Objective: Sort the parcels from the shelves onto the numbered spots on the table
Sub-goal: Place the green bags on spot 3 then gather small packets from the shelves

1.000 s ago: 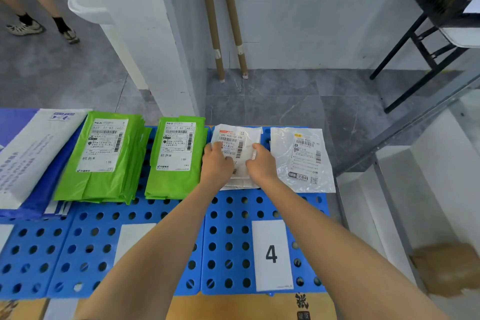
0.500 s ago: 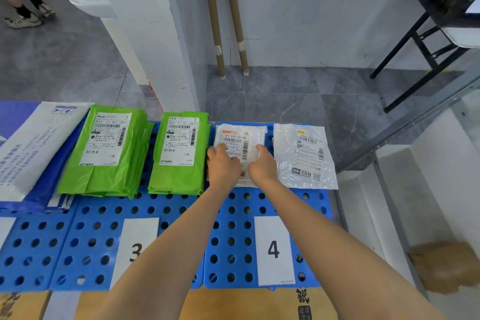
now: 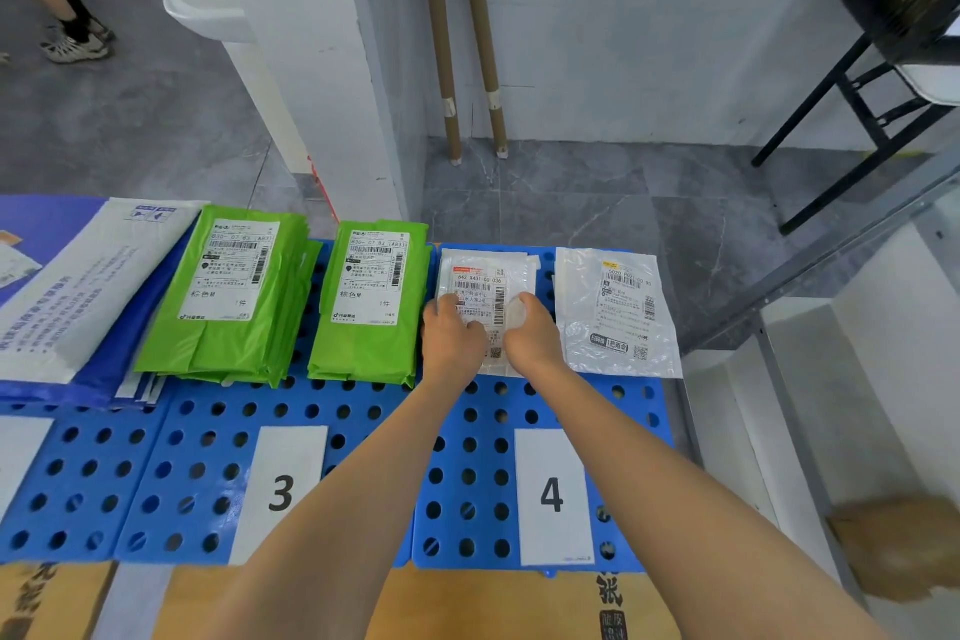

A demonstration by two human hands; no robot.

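Clear parcel [image 3: 480,281] beneath left hand [image 3: 453,335] and right hand [image 3: 531,333] (beyond the 4 card [image 3: 552,496])

My bare arms reach from the bottom of the frame up to its centre. My left hand [image 3: 451,339] and right hand [image 3: 531,337] lie palm-down, side by side.
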